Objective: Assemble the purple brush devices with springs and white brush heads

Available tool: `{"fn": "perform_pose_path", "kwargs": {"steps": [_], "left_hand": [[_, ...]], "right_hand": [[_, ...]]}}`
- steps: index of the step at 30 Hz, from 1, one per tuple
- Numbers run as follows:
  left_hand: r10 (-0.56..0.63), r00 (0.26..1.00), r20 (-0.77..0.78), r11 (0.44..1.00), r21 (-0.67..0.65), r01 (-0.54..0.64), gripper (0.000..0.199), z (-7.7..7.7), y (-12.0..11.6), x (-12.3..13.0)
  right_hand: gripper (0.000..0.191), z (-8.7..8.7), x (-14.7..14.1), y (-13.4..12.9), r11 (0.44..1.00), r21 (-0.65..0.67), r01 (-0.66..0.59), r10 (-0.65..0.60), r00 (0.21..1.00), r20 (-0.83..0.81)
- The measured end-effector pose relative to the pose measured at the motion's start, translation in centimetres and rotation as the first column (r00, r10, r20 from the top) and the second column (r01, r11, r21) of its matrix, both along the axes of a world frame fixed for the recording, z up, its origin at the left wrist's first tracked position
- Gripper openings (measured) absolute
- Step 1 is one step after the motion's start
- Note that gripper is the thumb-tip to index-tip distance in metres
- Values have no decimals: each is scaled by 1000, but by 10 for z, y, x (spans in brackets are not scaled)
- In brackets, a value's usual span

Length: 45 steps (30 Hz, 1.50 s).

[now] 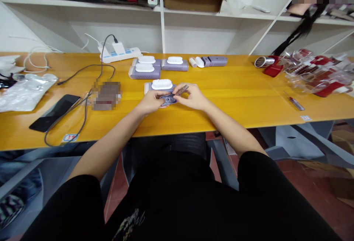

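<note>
My left hand (151, 102) grips a small grey-purple plastic part (168, 100), its hollow inner side facing up. My right hand (193, 96) is closed on a short brownish ribbed handle (182, 90), with its fingertips against the right end of the plastic part. The handle's lower end is hidden, so its exact kind does not show. Just beyond both hands lies a purple-grey device with a white bristled brush head (162, 84) on top. Behind it stand more such devices (145, 74), also carrying white brush heads.
Small loose parts (199, 62) lie at the back. To the left are a phone (55, 112), a dark cable (86, 112) and a power strip (125, 54). On the right are a screwdriver (296, 103) and red round brushes in clear wrapping (318, 73). Shelves hold cardboard boxes (193, 3).
</note>
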<state>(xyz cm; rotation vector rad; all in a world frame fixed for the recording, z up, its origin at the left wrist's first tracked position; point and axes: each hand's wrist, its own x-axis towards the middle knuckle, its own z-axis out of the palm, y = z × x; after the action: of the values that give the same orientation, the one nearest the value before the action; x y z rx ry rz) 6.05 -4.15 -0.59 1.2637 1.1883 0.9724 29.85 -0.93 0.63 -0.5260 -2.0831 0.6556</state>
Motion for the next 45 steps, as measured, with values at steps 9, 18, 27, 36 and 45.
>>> {"fn": "perform_pose_path", "kwargs": {"steps": [9,18,27,36,45], "left_hand": [[23,996,-84,997,76,-17,41,-6,2,-2],[-30,1000,6,999,29,30,49,-4,3,-1],[-80,993,81,997,18,79,59,-6,3,-3],[-10,999,46,996,92,6,55,-11,2,5],[30,999,28,986,163,-34,54,-17,3,6]], "right_hand": [[20,1,1,-1,993,-111,-40,40,999,-3],[14,2,1,-2,997,-7,-80,80,995,63],[13,4,-1,-5,996,74,-52,42,992,122],[15,0,-2,-2,1000,-9,22,-21,999,44],[21,-3,-1,1,991,-61,117,-113,991,72]]}}
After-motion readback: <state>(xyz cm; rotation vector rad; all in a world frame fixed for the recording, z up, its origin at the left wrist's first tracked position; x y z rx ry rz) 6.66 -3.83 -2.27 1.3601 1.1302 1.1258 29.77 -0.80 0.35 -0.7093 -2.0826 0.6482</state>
